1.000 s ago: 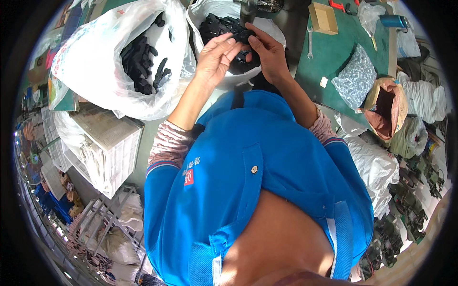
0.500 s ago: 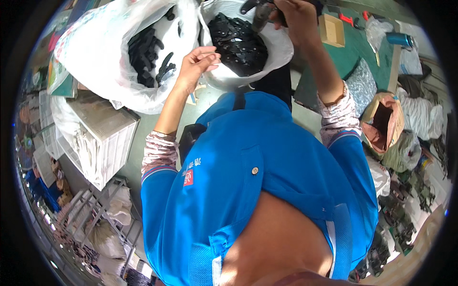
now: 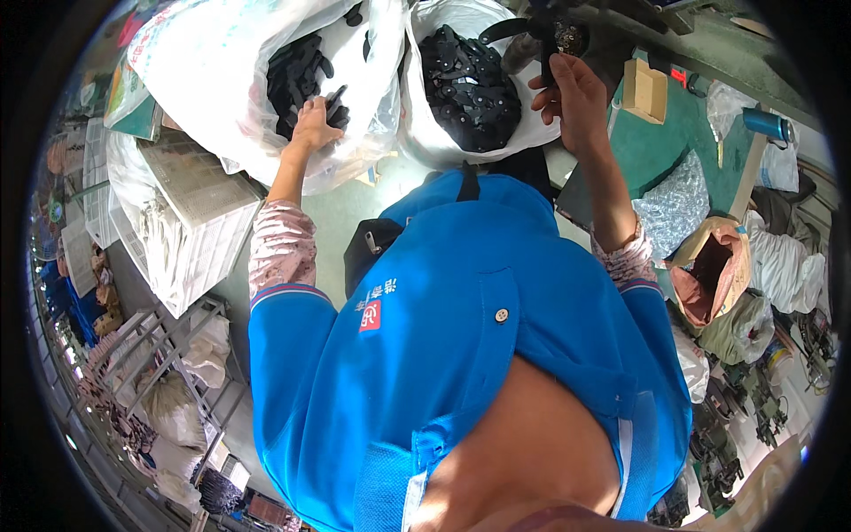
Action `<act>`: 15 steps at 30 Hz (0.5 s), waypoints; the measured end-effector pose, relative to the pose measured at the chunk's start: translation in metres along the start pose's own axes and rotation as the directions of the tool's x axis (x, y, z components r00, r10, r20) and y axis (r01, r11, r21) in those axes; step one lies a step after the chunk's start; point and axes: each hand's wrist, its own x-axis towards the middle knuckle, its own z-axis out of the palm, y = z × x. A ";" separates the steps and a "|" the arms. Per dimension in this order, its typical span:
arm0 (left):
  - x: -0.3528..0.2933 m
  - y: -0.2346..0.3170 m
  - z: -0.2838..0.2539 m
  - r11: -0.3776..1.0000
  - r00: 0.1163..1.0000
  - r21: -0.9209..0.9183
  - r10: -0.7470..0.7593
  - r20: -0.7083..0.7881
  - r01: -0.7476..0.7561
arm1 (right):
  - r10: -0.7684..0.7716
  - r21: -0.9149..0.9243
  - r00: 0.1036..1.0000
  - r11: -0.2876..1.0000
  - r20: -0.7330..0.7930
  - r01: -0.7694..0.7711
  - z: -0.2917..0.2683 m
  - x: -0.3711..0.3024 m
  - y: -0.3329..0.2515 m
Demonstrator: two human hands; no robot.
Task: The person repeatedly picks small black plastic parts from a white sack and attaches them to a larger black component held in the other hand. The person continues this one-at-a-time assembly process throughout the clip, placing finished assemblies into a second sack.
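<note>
My left hand (image 3: 314,127) reaches into a white plastic bag (image 3: 208,80) at the left. Its thumb stands apart from the fingers, and the fingertips touch black curved plastic pieces (image 3: 297,75) lying inside. I cannot make out a piece held in it. Ahead and to the right, my right hand (image 3: 574,96) is closed around a dark, narrow, handle-like part (image 3: 547,64) beside a dark machine (image 3: 572,35). A black curved piece (image 3: 503,31) juts out to the left of that machine. Between the hands, a white-lined round container (image 3: 541,135) holds many black pieces (image 3: 470,89).
On the green table (image 3: 660,160) at the right are a small cardboard box (image 3: 644,91), clear plastic wrap (image 3: 674,199) and a blue bottle (image 3: 766,124). An open brown sack (image 3: 709,266) stands nearer. White crates (image 3: 191,213) and a metal rack (image 3: 173,363) stand at the left.
My left hand has moved left from the rim of the round container into the white bag. My right hand has come slightly nearer and right, and the whole view has shifted.
</note>
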 end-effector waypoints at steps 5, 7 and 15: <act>-0.003 0.027 -0.004 0.988 0.979 0.084 -0.143 0.146 0.132 | -0.050 -0.017 0.998 0.999 -0.035 0.049 0.002 -0.004 -0.002; -0.004 0.028 -0.014 0.990 0.970 0.130 -0.079 0.230 0.050 | -0.065 -0.039 0.997 0.997 -0.052 0.063 0.003 -0.005 -0.004; 0.060 0.051 -0.064 0.527 0.976 -0.839 -0.218 0.020 0.135 | -0.145 -0.465 0.986 0.870 0.079 0.165 0.005 -0.010 -0.018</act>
